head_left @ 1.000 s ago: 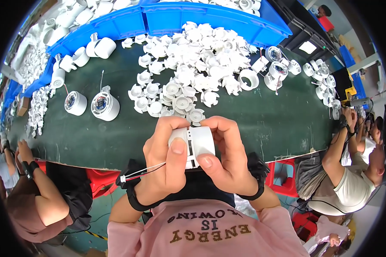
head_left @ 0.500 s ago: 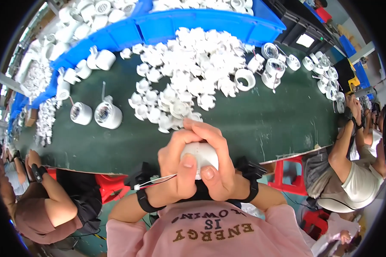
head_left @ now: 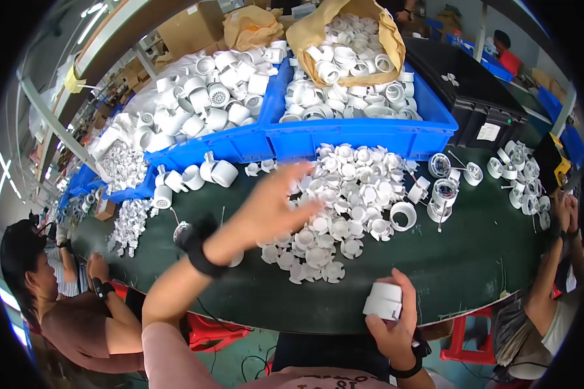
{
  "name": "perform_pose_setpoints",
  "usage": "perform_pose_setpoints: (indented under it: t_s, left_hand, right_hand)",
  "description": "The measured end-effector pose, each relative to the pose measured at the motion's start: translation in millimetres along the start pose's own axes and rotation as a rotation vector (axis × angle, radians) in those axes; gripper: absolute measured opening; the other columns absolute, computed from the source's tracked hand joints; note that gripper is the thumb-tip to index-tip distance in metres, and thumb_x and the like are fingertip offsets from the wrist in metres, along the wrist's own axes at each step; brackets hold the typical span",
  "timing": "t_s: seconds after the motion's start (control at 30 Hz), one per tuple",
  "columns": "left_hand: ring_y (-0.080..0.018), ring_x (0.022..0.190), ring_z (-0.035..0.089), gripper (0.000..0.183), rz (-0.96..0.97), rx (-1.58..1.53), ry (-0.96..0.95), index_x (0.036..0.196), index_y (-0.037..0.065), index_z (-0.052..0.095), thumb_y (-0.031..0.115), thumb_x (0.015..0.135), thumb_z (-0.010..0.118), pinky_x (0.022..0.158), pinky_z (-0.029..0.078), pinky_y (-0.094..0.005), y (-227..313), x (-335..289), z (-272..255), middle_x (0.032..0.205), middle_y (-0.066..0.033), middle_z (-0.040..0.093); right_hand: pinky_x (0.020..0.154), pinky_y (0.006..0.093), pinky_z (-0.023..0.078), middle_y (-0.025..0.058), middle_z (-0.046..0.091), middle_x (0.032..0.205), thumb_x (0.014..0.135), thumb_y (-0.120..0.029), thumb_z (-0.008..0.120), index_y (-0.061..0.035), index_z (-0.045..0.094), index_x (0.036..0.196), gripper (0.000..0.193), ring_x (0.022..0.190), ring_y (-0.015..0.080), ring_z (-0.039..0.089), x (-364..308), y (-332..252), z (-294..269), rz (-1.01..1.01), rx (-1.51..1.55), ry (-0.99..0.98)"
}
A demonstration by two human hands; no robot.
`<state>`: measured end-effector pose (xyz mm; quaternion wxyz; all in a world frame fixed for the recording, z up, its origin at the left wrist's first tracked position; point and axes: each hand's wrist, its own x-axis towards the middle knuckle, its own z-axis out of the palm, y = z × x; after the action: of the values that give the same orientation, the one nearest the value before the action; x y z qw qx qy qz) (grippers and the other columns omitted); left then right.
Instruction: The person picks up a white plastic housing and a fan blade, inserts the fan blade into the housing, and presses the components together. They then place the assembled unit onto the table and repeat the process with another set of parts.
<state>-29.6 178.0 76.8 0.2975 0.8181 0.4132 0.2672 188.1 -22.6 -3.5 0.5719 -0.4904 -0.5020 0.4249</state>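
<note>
My right hand [head_left: 399,334] grips a short white plastic cylinder [head_left: 383,301] near the front edge of the green table, with fingers and thumb around its sides. My left arm reaches forward across the table. Slightly blurred, my left hand [head_left: 269,204] hovers at the left side of a heap of small white clawed caps [head_left: 363,188]; its fingers are spread and nothing shows in them. Part of the heap is hidden behind that hand. Beneath the left wrist, a round white part with a wire [head_left: 182,231] is mostly covered.
Blue bins [head_left: 363,137] of white plastic parts line the back, one holding an open brown paper bag [head_left: 308,32]. A black crate [head_left: 499,107] stands at the back right. White housings [head_left: 222,172] and wired round units [head_left: 444,194] flank the heap. People sit at both sides.
Both hands were together around the white cylinder. The left has let go and moved forward to the heap; the right has carried the cylinder rightward. The view has tilted up.
</note>
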Motion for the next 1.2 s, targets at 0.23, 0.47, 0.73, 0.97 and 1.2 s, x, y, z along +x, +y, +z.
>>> perform_pose_setpoints:
  t_s: [0.23, 0.47, 0.73, 0.97, 1.2]
  left_hand:
    - [-0.0424, 0.104, 0.053, 0.061, -0.532, 0.713, 1.192, 0.109, -0.003, 0.057, 0.04, 0.07, 0.073, 0.09, 0.045, -0.0465, -172, 79, -153, 0.113, -0.0263, 0.052]
    - [-0.0392, 0.081, 0.062, 0.048, -0.541, 0.6, 1.171, 0.085, -0.001, 0.062, 0.046, 0.079, 0.061, 0.079, 0.048, -0.047, -181, 68, -218, 0.082, -0.0219, 0.063]
    - [-0.0063, 0.074, 0.049, 0.023, 0.049, -0.001, 0.758, 0.095, -0.001, 0.065, 0.018, 0.093, 0.053, 0.067, 0.041, -0.0226, -73, -14, -102, 0.081, 0.0006, 0.059]
    - [-0.0133, 0.073, 0.059, 0.016, -0.039, -0.098, 0.026, 0.098, -0.004, 0.061, 0.003, 0.086, 0.054, 0.065, 0.046, -0.0259, 49, -100, 28, 0.091, -0.0117, 0.064]
    - [-0.0172, 0.058, 0.057, 0.008, 0.104, 0.134, 0.252, 0.087, -0.003, 0.059, 0.004, 0.085, 0.057, 0.055, 0.045, -0.027, 68, -104, 70, 0.077, -0.0109, 0.062]
  right_hand:
    - [0.078, 0.0299, 0.046, 0.0132, 0.046, 0.117, 0.067, -0.001, 0.061, -0.0029, 0.029, 0.127, 0.068, 0.094, 0.0158, 0.049, -5, 31, -3, -0.053, -0.042, 0.068]
    - [0.087, 0.035, 0.044, 0.0161, 0.045, 0.121, 0.064, -0.009, 0.066, 0.0011, 0.032, 0.13, 0.075, 0.1, 0.0205, 0.05, 8, 11, -5, -0.227, -0.482, 0.029]
    - [0.101, 0.0382, 0.035, 0.0199, 0.041, 0.131, 0.065, 0.002, 0.056, -0.0015, 0.03, 0.129, 0.069, 0.116, 0.0246, 0.045, -4, 29, -5, -0.142, -0.034, 0.08]
    - [0.098, 0.0374, 0.043, 0.019, 0.045, 0.131, 0.068, 0.004, 0.069, 0.002, 0.037, 0.134, 0.073, 0.117, 0.0259, 0.051, -7, -6, 9, -0.064, 0.246, -0.116]
    - [0.082, 0.0343, 0.053, 0.0166, 0.054, 0.115, 0.065, 0.001, 0.078, 0.003, 0.055, 0.124, 0.064, 0.101, 0.0266, 0.058, 5, -23, 10, -0.253, -0.183, -0.183]
